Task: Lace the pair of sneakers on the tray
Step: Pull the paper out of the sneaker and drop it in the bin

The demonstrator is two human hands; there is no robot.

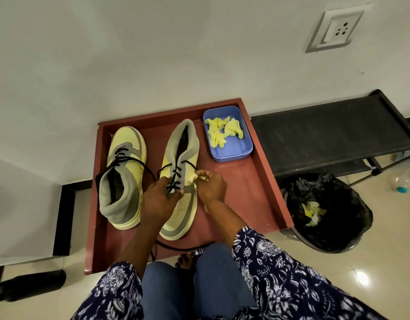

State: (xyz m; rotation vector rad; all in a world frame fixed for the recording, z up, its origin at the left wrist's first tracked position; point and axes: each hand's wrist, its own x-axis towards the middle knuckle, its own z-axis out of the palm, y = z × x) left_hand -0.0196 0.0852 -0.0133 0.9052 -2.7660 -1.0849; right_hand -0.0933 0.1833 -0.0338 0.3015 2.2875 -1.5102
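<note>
- The left sneaker point(125, 179) lay on the red tray point(257, 192), toe pointing away.
- The left hand point(161, 196) pinched the black lace point(175, 179).
- The right sneaker point(179, 181) lay lengthwise, toe pointing toward the person.
- The right hand point(211, 184) gripped its yellow side.

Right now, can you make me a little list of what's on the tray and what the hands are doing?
tray: red-brown tray on the floor by the wall
left shoe: yellow-grey sneaker, toe pointing away, black lace threaded, ends loose
right shoe: sneaker, toe pointing toward the person, partly laced
left hand: left hand pinches the black lace at the eyelets
right hand: right hand grips the shoe's side
box: blue box holding crumpled yellow paper
beside tray: bin with black bag
</note>
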